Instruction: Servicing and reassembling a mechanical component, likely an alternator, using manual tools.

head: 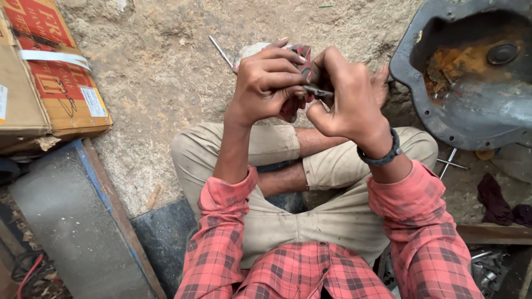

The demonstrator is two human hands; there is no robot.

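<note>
So I've got a small dark metal part [317, 90] pinched between both hands, held up over my knees, just in front of a red-checked rag [296, 83]. My left hand [266, 83] has its grip curled tight around the rag, fingers folded over it. My right hand [346, 99] is clenched on the metal part, thumb and fingers closed on it; what the part is exactly I can't tell, it's mostly hidden. Off to the left on the ground sits a brown cardboard box [50, 77] with red printed panels, a white tape strip and a small white label. Upper right there's a greasy grey metal housing [471, 111] with rusty gunk inside.
</note>
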